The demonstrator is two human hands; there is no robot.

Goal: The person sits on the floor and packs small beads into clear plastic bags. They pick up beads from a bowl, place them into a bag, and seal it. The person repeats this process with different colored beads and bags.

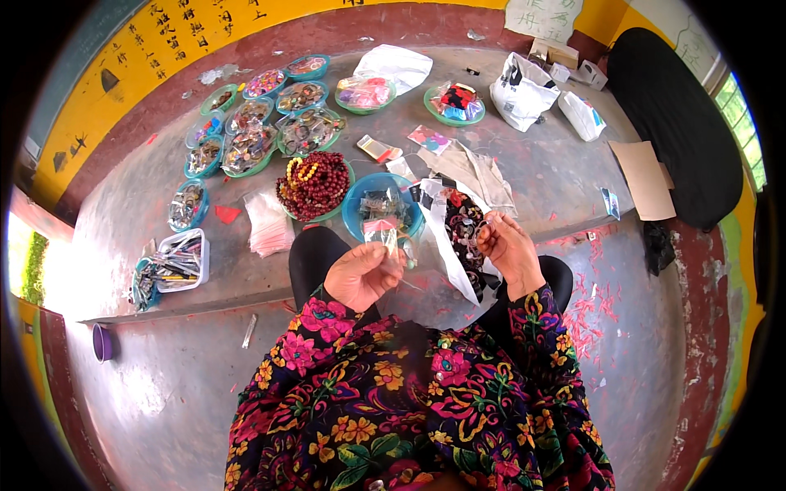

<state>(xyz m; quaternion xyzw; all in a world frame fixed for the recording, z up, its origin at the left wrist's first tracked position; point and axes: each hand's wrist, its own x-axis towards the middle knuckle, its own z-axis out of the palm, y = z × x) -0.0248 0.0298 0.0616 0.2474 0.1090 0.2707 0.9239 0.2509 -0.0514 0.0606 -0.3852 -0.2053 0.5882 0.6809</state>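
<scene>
My left hand (364, 275) pinches a small clear plastic bag (381, 232) with a pinkish band, in front of a blue bowl (350, 211) that holds similar clear packets. My right hand (514, 255) is raised with thumb and fingertips together on a small dark piece, too small to name. Just left of that hand lies an open white bag (453, 254), full of dark little items (467, 231) with bits of colour. A stack of clear bags with pink edges (268, 225) lies left of my knee. Beside it, a green bowl holds dark red bead strings (315, 188) and a yellow one.
Several bowls of packaged trinkets (246, 147) cluster at the back left. A white basket (202, 255) of pens or similar sticks stands at left, near the step's edge. White bags (524, 92) and cardboard (641, 182) are at right. Red scraps (594, 307) litter the lower floor.
</scene>
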